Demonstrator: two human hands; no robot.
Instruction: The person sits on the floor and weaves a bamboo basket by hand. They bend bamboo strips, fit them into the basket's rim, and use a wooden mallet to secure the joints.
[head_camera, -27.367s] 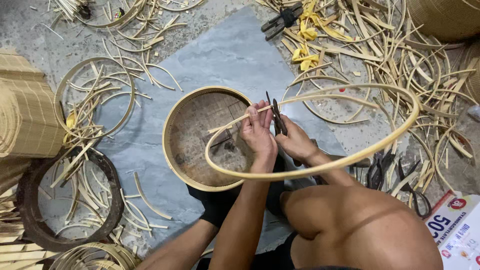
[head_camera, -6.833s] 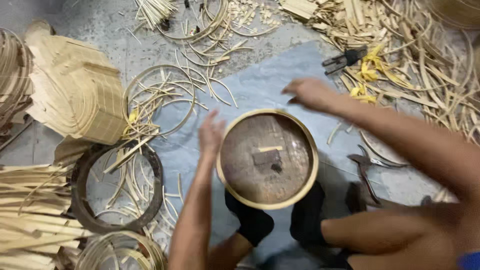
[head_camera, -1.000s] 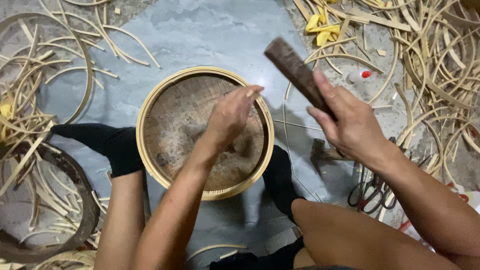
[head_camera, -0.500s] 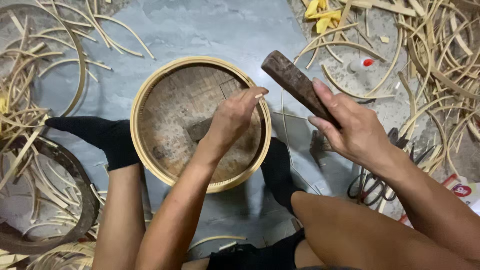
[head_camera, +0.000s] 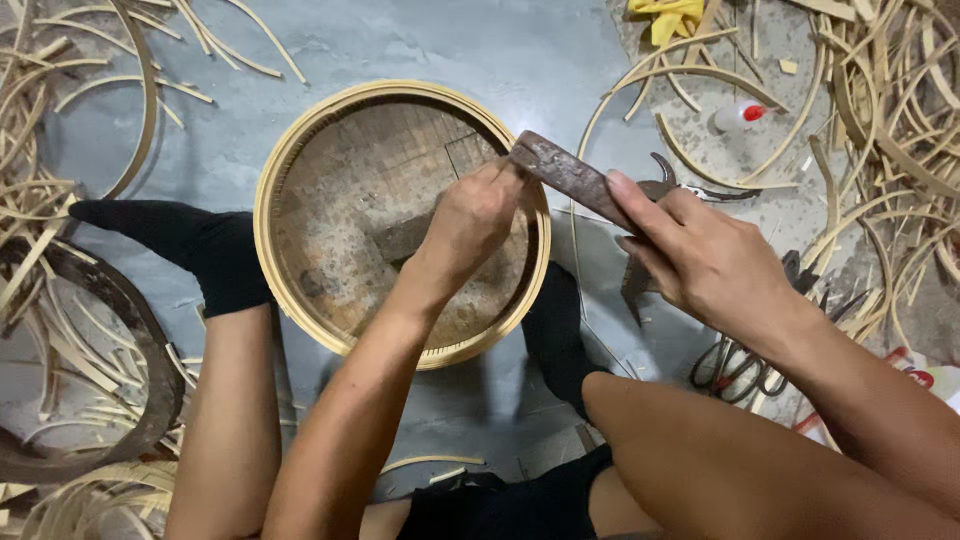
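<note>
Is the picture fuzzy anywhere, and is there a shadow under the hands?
Head view: mostly sharp; the round bamboo tray and both hands look crisp. The light is soft and even, with no glare. A dim shadow lies on the tray's floor below the left hand. The right hand holds a dark wooden block. The bottom corners blur slightly.

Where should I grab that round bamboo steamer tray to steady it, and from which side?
Take the bamboo steamer tray by its raised rim on the far-left arc, coming from above. That stretch is bare, and the hoop wall stands up enough for a pinch grip. The right rim is crowded: the left hand works inside it and the right hand brings a dark wooden block onto it.
</note>
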